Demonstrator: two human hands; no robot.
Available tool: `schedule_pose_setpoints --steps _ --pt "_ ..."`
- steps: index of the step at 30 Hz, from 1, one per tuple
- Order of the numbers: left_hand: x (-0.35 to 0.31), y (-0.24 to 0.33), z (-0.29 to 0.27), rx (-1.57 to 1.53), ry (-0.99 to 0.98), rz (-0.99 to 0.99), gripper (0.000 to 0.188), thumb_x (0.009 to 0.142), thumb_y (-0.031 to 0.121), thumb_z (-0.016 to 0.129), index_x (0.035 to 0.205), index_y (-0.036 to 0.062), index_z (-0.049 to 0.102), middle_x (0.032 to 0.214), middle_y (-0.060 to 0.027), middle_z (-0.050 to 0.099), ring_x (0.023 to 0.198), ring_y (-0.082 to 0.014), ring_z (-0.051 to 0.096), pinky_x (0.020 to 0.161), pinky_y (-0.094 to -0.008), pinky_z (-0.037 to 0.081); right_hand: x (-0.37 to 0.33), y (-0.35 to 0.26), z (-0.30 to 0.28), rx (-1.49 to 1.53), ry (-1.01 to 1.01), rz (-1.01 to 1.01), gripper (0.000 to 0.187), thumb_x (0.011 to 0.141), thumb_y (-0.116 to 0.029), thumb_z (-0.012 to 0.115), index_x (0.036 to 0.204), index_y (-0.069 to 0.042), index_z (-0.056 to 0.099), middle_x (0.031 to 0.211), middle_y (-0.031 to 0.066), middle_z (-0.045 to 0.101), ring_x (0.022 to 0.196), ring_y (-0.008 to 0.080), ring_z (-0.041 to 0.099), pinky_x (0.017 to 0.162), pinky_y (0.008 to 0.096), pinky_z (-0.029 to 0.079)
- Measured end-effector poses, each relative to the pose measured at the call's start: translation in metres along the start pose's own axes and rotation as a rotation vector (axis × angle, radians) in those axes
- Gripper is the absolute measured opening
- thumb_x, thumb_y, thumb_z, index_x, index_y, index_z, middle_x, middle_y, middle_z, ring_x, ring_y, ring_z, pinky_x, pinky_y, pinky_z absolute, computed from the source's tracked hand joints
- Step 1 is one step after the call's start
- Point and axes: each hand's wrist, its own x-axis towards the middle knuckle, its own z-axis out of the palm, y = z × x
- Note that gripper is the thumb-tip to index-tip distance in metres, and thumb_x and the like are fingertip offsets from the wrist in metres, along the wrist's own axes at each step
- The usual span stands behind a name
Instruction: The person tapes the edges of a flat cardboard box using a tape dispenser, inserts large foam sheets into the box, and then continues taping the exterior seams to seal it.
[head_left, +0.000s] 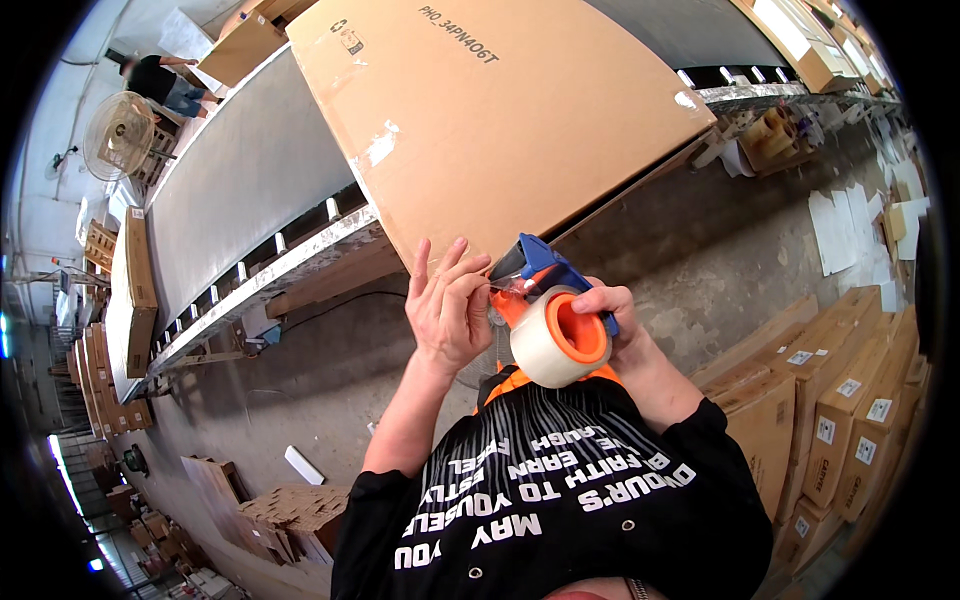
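My right hand (618, 318) grips a tape gun (552, 262) with a blue frame and orange parts, held in front of my chest. On it sits a thick roll of clear tape (538, 345) around an orange hub. My left hand (450, 303) is at the front end of the tape gun, thumb and forefinger pinched together on the loose end of the clear tape (512, 285); its other fingers are raised. Just beyond both hands lies a large flat cardboard box (500, 120), its near corner close to my left fingertips.
The box rests across a dark conveyor belt (255, 165) with a worn metal edge. Upright cartons (800, 400) stand at my right. Flattened cardboard (290, 510) lies on the floor to the left. A fan (120, 135) and another person (160, 82) are at the far left.
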Motion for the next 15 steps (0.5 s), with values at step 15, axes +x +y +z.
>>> schedule_pose_setpoints --steps 15 --pt "-0.027 -0.026 0.000 -0.910 0.079 -0.989 0.079 0.093 0.058 0.056 0.145 0.0000 0.042 0.143 -0.0180 0.053 0.138 -0.0388 0.043 0.118 -0.0520 0.029 -0.008 0.003 -0.016 0.208 0.033 -0.014 0.047 0.087 -0.022 0.053 0.121 0.009 0.059 0.113 0.0229 0.070 0.099 0.0323 0.071 0.090 0.0443 0.058"
